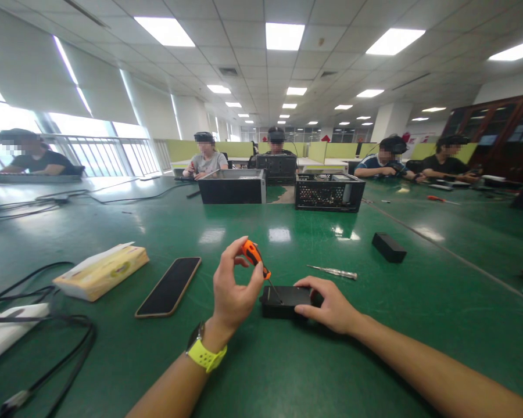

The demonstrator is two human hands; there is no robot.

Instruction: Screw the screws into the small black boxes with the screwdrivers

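Observation:
Pinched in the fingers of my left hand (235,284) is a screwdriver (256,259) with an orange and black handle. Its thin shaft slants down so that the tip meets the top of a black rectangular box (283,299) on the green table. My right hand (329,303) grips the right end of this box, thumb on the near side and fingers over the far side. Just beyond the right hand lies a slim clear-handled screwdriver (335,271). Another black box (389,247) sits farther off to the right.
Left of my hands lie a phone (169,287), a tissue pack (102,271), black cables (81,342) and a white power strip (13,331). Two computer cases (233,187) stand across the green table (244,371). Several people sit beyond. A red screwdriver (442,200) lies far right.

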